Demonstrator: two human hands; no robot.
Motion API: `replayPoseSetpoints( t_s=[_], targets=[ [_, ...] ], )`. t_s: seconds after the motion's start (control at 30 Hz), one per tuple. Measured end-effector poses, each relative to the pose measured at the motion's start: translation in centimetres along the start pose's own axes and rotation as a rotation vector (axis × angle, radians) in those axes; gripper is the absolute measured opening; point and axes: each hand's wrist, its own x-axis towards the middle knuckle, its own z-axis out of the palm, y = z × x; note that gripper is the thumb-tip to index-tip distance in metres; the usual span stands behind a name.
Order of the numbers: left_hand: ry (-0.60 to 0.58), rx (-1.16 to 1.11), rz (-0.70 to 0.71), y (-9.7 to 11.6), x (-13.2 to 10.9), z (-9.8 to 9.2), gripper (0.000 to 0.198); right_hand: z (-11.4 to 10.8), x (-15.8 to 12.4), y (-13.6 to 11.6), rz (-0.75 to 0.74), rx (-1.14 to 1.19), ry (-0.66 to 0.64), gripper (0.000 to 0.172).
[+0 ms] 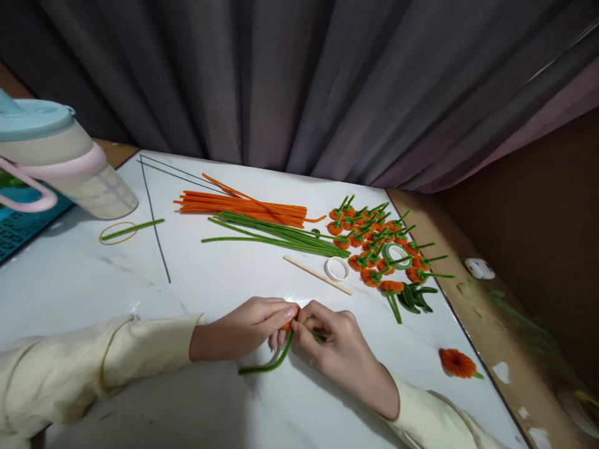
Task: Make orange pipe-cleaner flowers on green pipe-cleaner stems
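Near the front middle of the table, my left hand [259, 321] is closed around a small orange pipe-cleaner piece [287, 323], mostly hidden by the fingers. My right hand [330, 337] pinches a green pipe cleaner [281, 357] against it. One end of the green stem curves down to the left; another bit shows under my right fingers. Beyond the hands lie a bundle of orange pipe cleaners [243, 207] and loose green pipe cleaners [285, 234]. Many small orange pumpkin-like pieces with green stems [371, 277] are grouped to the right.
A wooden stick [316, 274] and a white ring [337, 269] lie beyond my hands. Green tape [397, 256] rests among the orange pieces. An orange flower [458, 363] sits near the right edge. A tumbler [70, 162] stands at the left, near a rubber band [116, 233].
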Motion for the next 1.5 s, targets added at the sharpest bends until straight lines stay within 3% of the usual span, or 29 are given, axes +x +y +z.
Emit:
replayPoseSetpoints(
  t_s=[0.17, 0.27, 0.37, 0.57, 0.73, 0.93, 1.17, 1.33, 1.5],
  targets=[
    [0.000, -0.076, -0.065, 0.2, 0.0, -0.1, 0.034, -0.6, 0.2, 0.2, -0.016, -0.011, -0.059, 0.016],
    [-0.003, -0.159, -0.128, 0.5, -0.1, -0.3, 0.034, -1.6, 0.2, 0.4, -0.103, -0.146, -0.079, 0.005],
    [-0.001, -0.222, -0.154, 0.7, 0.1, -0.5, 0.033, -2.6, 0.1, 0.1, -0.298, -0.348, -0.066, 0.006],
    [-0.004, -0.296, -0.194, 0.6, 0.4, -0.5, 0.035, -2.7, 0.2, -0.6, -0.702, -0.764, -0.020, 0.027],
    [-0.001, -0.269, -0.204, 0.8, 0.5, -0.5, 0.035, -2.2, 0.3, 0.4, -0.927, -0.900, 0.004, 0.033],
    [-0.005, -0.196, -0.191, 0.8, 0.4, -0.5, 0.038, -2.0, 0.4, 0.8, -0.979, -0.906, 0.031, 0.036],
    [-0.021, -0.164, -0.156, 0.5, 0.4, -0.6, 0.038, -3.3, 0.7, -0.5, -0.717, -0.692, -0.115, 0.033],
    [-0.039, -0.161, -0.169, 0.3, 0.4, -0.7, 0.039, -3.4, 1.2, -0.1, -0.771, -0.681, -0.148, 0.034],
    [-0.081, -0.185, -0.175, -0.4, 0.5, -0.6, 0.038, -3.0, 1.4, -0.3, -0.927, -0.902, -0.161, 0.031]
  ],
)
